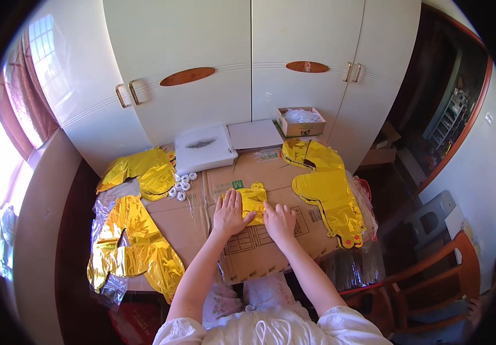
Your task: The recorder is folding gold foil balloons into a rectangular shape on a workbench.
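A small folded gold foil balloon (254, 197) lies on the cardboard in front of me. My left hand (230, 214) rests flat across its left part, fingers stretched out and thumb pointing right. At its right edge is my right hand (279, 221), with the fingers bent in and the index fingertip on the foil. The right thumb is mostly hidden. Large flat gold foil balloons lie around: one stack (331, 192) on the right, one (133, 244) at the near left, and another (138, 171) at the far left.
Flattened cardboard (193, 227) covers the table. Several white rings (182, 185) sit beside a white box (205, 148). Behind are a pale flat panel (253, 134) and a small carton (301, 128) of clear plastic pieces, against a white cabinet (184, 40). A wooden chair (432, 282) stands at right.
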Demonstrator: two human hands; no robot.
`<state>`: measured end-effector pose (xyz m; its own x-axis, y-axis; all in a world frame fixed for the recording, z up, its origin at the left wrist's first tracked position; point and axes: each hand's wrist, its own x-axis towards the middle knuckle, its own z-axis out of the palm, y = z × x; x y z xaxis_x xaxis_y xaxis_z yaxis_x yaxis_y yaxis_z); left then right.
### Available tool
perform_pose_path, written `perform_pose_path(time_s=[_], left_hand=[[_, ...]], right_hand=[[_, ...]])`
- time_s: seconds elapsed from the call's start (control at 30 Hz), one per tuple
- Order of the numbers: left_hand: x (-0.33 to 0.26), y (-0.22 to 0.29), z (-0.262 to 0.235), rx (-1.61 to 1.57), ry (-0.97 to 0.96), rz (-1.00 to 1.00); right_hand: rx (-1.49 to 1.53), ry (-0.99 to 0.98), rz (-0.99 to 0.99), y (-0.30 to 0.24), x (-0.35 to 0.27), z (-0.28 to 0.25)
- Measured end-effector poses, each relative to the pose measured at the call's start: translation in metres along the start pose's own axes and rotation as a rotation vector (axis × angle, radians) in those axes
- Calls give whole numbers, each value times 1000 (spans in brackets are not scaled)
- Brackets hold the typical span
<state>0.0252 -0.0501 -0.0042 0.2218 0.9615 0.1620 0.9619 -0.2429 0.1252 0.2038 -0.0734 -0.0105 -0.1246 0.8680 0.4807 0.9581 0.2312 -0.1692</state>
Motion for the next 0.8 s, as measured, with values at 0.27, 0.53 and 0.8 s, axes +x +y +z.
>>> perform_pose_path(time_s=[0.27,0.53,0.8], left_hand=[[1,-3,9,13,19,11],[4,-18,4,-29,-52,5],[-10,-41,3,32,136,-77]], right_hand=[[127,-38,-282,-4,46,5],[10,-468,-226,4,41,21],[74,-428,-253,1,42,18]])
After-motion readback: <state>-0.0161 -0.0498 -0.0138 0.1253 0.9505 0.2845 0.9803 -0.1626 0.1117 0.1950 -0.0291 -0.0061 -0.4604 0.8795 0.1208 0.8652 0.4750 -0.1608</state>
